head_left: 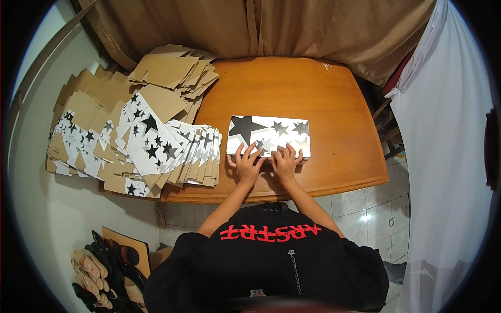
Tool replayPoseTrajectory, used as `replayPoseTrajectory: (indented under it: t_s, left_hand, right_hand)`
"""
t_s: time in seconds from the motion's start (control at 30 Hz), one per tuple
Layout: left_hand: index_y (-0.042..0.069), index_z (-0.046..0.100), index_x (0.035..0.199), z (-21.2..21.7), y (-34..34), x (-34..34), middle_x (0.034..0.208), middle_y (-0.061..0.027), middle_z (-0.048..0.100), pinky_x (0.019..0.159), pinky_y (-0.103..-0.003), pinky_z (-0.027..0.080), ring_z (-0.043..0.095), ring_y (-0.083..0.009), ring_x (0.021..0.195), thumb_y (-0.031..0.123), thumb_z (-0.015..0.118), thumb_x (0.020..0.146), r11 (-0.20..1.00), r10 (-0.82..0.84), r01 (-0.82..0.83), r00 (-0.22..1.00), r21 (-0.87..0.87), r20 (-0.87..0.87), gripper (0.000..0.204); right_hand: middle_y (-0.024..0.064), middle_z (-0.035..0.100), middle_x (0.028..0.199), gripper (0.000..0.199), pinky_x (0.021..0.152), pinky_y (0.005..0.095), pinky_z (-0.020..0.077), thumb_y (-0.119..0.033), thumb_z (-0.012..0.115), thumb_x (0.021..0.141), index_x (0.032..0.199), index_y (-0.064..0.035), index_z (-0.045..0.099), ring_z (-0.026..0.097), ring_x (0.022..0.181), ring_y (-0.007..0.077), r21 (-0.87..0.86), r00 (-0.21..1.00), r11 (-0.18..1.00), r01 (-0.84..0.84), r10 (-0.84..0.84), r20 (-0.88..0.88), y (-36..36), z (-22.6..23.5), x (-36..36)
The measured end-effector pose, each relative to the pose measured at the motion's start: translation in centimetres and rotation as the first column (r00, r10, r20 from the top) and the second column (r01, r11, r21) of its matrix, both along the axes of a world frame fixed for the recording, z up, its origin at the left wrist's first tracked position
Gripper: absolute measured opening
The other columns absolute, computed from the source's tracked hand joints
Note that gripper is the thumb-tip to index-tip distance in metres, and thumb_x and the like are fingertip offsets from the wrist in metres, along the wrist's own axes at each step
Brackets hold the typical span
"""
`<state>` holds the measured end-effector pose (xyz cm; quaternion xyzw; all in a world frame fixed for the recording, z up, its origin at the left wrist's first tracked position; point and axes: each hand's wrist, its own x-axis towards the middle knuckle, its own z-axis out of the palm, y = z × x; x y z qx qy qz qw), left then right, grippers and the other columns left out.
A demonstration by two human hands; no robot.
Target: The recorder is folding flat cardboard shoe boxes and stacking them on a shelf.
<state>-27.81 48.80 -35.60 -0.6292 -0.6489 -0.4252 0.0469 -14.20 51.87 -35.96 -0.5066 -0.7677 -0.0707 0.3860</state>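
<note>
A closed cardboard box, white with black and grey stars, lies on the wooden table in front of me. Both hands hold its near edge, side by side. My left hand has bent fingertips on the top face near the left corner, one outer finger reaching past that corner. My right hand curls likewise over the edge, nearer the right corner. The thumbs point inward at the near side, a small gap between them. The box's near side is mostly hidden by my hands.
Flat star-printed cardboard blanks overlap in a pile on the left. Behind them rises a stack of plain brown cardboard. The wooden table has a brown curtain behind it. A white cloth hangs at the right; shoes stand lower left.
</note>
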Motion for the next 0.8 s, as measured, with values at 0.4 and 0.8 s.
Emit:
replayPoseTrajectory:
  t_s: [0.4,0.8]
  left_hand:
    - [0.019,0.069,0.086,-0.4,1.2,-3.3,0.119,0.0050,0.055,0.100,-0.059,-0.001,0.033,-0.0252,0.125,0.031,0.071,0.072,0.984,-0.174,0.179,0.972,-0.017,0.160,0.019]
    - [0.012,0.060,0.098,2.8,1.2,-5.4,0.131,-0.0166,0.037,0.102,-0.046,0.024,0.028,-0.0367,0.124,0.024,0.076,0.066,0.997,0.070,-0.061,0.972,-0.048,0.222,0.038]
  right_hand:
    - [0.0014,0.057,0.106,0.024,0.095,0.0573,0.0151,-0.030,0.062,0.076,0.093,-0.0148,0.060,0.047,0.109,0.0236,-0.164,0.999,0.986,0.020,-0.014,0.037,-2.6,2.5,-1.1]
    - [0.0090,0.054,0.116,0.038,0.095,0.0555,0.0206,-0.035,0.062,0.075,0.106,-0.0128,0.058,0.050,0.106,0.0263,-0.363,0.897,0.829,-0.426,0.440,-0.049,-5.5,5.8,-0.9]
